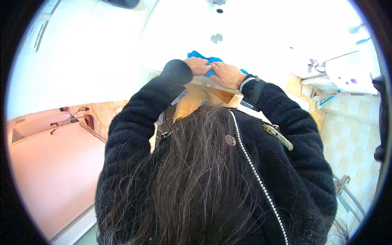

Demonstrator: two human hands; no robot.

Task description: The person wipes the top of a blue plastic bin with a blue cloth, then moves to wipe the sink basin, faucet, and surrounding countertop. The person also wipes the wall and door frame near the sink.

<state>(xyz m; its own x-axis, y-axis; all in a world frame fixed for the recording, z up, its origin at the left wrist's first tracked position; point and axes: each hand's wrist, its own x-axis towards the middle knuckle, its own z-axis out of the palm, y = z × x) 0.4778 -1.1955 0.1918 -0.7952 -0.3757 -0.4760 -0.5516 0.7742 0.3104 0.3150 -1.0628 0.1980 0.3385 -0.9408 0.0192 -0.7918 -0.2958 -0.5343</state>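
Observation:
A crumpled blue cloth (212, 58) lies at the near edge of a bright white washbasin (254, 39). My left hand (198, 65) is closed on the cloth, its fingers meeting those of the other hand. My right hand (229, 76) grips the same cloth from the right, knuckles up, and a blue corner pokes out beside its wrist. Fingertips of both hands are partly hidden. Beyond them is the basin's round metal drain (216, 38), with a small dark overflow hole (219, 11) farther off.
A metal tap part (219, 1) shows at the top edge. At the right are a white fixture with a hose fitting (313, 65), a blue-handled brush (327, 100) and a tiled surface (349, 141). A dark object (122, 3) sits at the upper left. Strong glare washes out the white surfaces.

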